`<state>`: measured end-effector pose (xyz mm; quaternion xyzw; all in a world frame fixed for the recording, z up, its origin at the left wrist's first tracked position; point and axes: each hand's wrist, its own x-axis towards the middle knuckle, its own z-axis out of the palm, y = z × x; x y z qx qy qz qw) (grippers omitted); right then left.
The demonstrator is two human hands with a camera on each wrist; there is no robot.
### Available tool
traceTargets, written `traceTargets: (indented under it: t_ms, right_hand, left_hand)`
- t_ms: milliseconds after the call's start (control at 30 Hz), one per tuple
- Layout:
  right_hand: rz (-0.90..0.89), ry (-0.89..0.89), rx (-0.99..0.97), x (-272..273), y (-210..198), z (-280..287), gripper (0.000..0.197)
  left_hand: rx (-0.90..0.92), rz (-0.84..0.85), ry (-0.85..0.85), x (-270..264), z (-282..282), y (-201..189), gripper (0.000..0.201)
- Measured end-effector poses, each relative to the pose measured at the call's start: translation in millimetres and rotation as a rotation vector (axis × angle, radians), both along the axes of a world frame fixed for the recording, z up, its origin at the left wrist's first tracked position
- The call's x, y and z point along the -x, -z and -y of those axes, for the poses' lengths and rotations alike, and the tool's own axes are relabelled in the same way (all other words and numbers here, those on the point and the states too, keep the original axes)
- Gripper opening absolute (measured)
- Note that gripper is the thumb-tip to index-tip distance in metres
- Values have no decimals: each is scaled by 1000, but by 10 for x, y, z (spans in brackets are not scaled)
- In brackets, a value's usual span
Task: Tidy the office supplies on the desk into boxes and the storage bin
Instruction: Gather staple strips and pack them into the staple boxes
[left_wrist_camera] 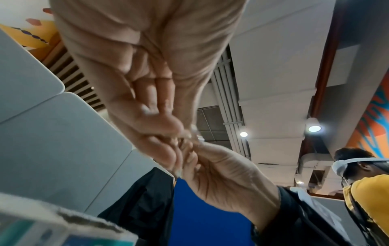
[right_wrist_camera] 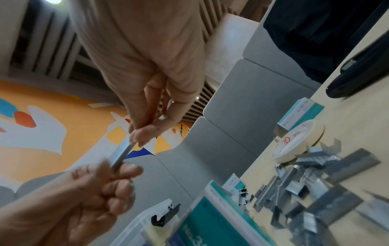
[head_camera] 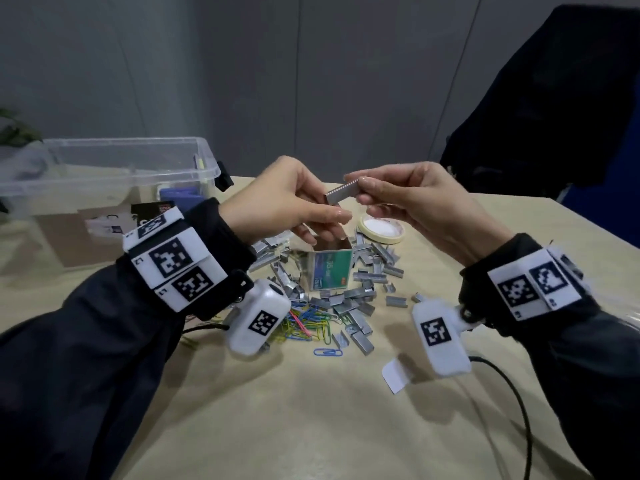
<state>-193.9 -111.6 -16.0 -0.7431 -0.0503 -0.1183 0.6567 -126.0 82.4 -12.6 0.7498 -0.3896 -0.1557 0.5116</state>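
Note:
Both hands hold one silver staple strip (head_camera: 342,192) above the desk. My left hand (head_camera: 325,210) pinches its left end between thumb and fingers. My right hand (head_camera: 363,192) pinches its right end. Directly below stands an open teal-and-white staple box (head_camera: 329,270), its mouth facing up. In the right wrist view the strip (right_wrist_camera: 123,153) runs from my right hand (right_wrist_camera: 145,135) down to my left hand (right_wrist_camera: 119,172). Loose staple strips (head_camera: 363,292) lie piled around the box. The left wrist view shows both hands' fingertips (left_wrist_camera: 186,133) meeting, with the strip mostly hidden.
Coloured paper clips (head_camera: 308,325) lie in front of the box. A tape roll (head_camera: 381,229) sits behind it. The clear storage bin (head_camera: 114,157) stands at the back left. More staple boxes (right_wrist_camera: 301,113) lie farther back. A white paper scrap (head_camera: 394,374) and a black cable (head_camera: 512,386) lie near the front right.

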Motion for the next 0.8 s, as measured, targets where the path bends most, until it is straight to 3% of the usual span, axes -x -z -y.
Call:
traceTargets:
  t_ms: [100,367,533,800]
  right_hand:
    - [29,31,-32,-71,58,-19,19]
    - [182,164,61,-169,87,-108,25]
    - [358,277,380,-270,86,-176,24]
    - [619,427,806,-367,96,-210,24]
  left_hand:
    - [14,6,-16,-17,-13,-26,22]
    - [345,2,-250,-191,-7,53,15]
    - [420,-123,-300,-265,-25,40,13]
    - [333,-184,-246,-374,-79,66,11]
